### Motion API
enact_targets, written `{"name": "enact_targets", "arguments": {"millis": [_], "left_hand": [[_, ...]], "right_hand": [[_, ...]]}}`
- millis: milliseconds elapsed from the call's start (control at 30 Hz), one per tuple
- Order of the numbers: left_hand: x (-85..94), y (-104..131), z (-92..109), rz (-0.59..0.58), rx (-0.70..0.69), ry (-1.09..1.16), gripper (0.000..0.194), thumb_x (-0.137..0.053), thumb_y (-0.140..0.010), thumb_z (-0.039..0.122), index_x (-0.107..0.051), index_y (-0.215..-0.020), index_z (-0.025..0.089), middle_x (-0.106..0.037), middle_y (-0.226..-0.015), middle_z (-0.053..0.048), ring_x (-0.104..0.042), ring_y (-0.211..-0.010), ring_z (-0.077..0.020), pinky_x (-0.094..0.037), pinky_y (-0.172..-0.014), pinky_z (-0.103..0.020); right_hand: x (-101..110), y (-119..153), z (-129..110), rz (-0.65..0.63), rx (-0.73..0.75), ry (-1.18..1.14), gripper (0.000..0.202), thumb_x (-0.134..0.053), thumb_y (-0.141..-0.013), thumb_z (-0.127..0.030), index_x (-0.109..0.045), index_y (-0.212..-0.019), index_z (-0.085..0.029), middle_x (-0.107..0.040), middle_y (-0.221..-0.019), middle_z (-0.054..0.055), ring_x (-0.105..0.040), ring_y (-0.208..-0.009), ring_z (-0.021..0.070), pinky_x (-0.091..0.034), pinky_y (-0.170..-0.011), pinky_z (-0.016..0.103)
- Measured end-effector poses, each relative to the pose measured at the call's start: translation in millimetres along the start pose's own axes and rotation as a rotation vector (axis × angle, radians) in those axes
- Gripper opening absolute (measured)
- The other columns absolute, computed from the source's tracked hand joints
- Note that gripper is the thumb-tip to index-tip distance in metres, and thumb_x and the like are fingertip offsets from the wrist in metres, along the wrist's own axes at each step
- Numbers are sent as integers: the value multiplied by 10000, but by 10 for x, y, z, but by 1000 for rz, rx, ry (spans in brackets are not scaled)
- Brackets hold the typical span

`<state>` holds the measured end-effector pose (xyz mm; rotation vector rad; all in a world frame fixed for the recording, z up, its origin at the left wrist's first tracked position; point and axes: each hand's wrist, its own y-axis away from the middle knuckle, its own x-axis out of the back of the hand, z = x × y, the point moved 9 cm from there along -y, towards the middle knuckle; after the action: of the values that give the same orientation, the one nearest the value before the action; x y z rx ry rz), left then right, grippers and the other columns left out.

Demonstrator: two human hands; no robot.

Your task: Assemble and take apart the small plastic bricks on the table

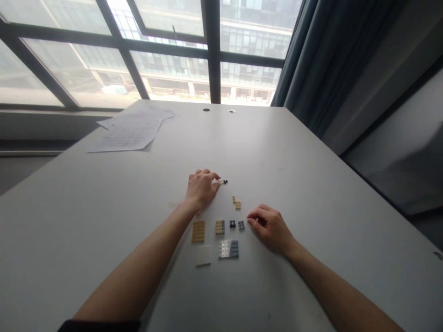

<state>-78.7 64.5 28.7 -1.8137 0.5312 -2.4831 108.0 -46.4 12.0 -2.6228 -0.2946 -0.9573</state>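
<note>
My left hand [202,188] reaches out over the white table, thumb and index finger closed around a small white building brick [220,181]. A small black piece [225,181] sits at the right end of that brick; whether they are joined I cannot tell. My right hand [272,228] rests on the table with curled fingers, thumb and fingertips together and nothing visible in them. Just left of its fingertips lies a grey studded brick [241,225], with a black brick [232,224] beside it. Two small yellow pieces [238,205] lie between the hands.
Nearer me lie a tan plate [198,231], a tan-and-grey block [219,227], a white flat tile [203,256] and a white-and-blue-grey studded plate [229,249]. Paper sheets [129,131] lie at the table's far left. Windows stand behind, a dark curtain [318,60] to the right.
</note>
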Motion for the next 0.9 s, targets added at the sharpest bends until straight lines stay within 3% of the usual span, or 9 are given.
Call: {"name": "enact_targets", "arguments": {"millis": [133,467,900], "left_hand": [[-58,9,34,-9,-45,0,196,-541,-854,318,-713,-928,259,-672,-967,-59,-545,-985,-260,-361,-871,-414],[6,85,156,-54,-129,-12,175,-575,-828,306,-707,-910,228,-652,-1035,-68,-524,-1017,-253,-346,-917,-418],[-120,48,-11,-163,16,76,200,-595,-795,340,-694,-937,237,-658,-953,-50,-571,-972,-254,-425,-851,-370]], "right_hand": [[-8,1,-4,-5,0,-2,80,-592,-837,-178,-666,-815,-197,-595,-793,0,-538,-664,115,-427,-645,240],[-15,0,-31,-10,6,9,89,-583,-848,-194,-667,-821,-200,-604,-802,9,-550,-694,129,-436,-675,256],[-14,-12,-31,-2,6,28,96,-578,-849,-195,-666,-809,-199,-596,-785,6,-546,-691,128,-429,-662,256]]}}
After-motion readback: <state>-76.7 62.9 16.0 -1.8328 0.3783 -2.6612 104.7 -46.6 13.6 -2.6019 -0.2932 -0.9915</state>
